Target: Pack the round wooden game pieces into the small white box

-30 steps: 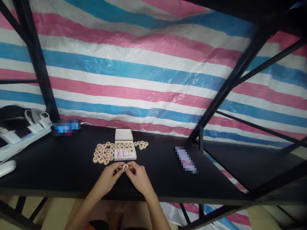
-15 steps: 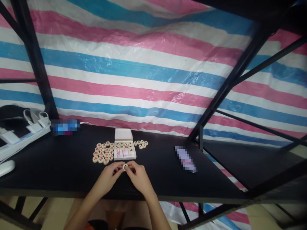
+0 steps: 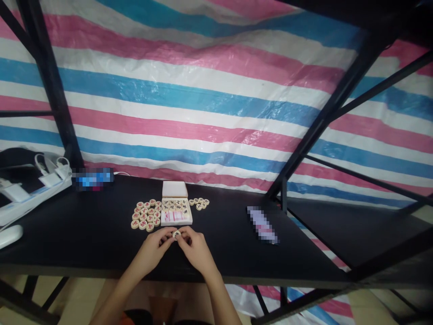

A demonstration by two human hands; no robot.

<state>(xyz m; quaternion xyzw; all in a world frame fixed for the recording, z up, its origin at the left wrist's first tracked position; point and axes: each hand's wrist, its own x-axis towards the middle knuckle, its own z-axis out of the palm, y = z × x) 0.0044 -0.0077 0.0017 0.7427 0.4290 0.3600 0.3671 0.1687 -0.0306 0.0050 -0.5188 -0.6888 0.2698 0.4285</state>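
Between the fingertips of both hands is one round Chinese chess piece [image 3: 176, 234] with a dark character on its face. My left hand [image 3: 158, 246] pinches its left side; my right hand [image 3: 191, 245] grips its right side. Just beyond them lies an open white box [image 3: 176, 222], its lid folded back, holding rows of black-marked pieces [image 3: 177, 204] and a pink-and-white printed paper inside. A cluster of red-marked pieces [image 3: 146, 215] sits left of the box. Several more black-marked pieces [image 3: 199, 202] lie at its right.
A white power strip [image 3: 37, 196] with plugs and a white mouse [image 3: 11, 236] occupy the left of the black table [image 3: 230, 257]. A blurred blue item [image 3: 93, 179] stands at the back left, a blurred pale one [image 3: 263, 225] lies right. Metal posts [image 3: 314, 131] and striped sheeting [image 3: 189, 99] enclose the table.
The piece has turned slightly in my fingers, so its dark character shows more of its face. Both hands stay in nearly the same place.
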